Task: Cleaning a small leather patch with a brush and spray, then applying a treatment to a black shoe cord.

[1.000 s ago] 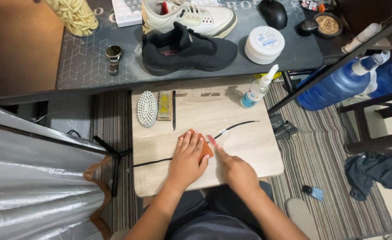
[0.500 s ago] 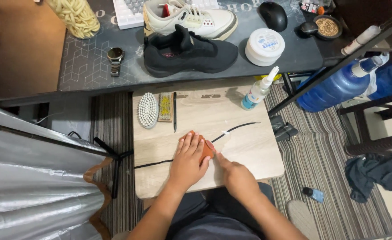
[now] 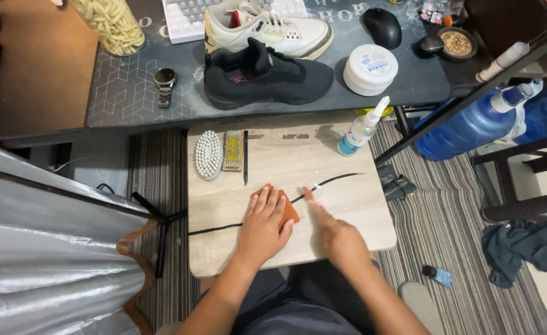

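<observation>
A striped rug is covering the floor beneath a small light wooden lap table point(image 3: 348, 223), which is sitting across the person's knees in front of a dark desk with a hexagon-patterned mat point(image 3: 130, 87). All positions below are being given from that lap table.

Running across its middle from the left edge toward the right is a long thin black shoelace point(image 3: 332, 182). The left hand point(image 3: 264, 226) is lying flat and unclenched, palm down, pressing an orange-brown rectangular sponge pad point(image 3: 287, 212) onto the lace near the table's centre. The right hand point(image 3: 338, 236) is extending its fingers point(image 3: 310, 197) forward, touching the lace just right of the pad; whether it is pinching the lace cannot be told.

At the table's far left corner an oval white-bristled brush point(image 3: 209, 154) is lying beside a small yellow-bristled wooden brush point(image 3: 233, 151) and a slim black stick-shaped tool point(image 3: 246, 156). At the far right corner a small clear spray bottle holding blue liquid point(image 3: 360, 129) is standing.

Beyond the table, on the desk, a black fabric sneaker point(image 3: 267, 75) is resting in front of a white leather sneaker point(image 3: 267, 28), with a round white lidded tub point(image 3: 370, 68) to their right.
</observation>
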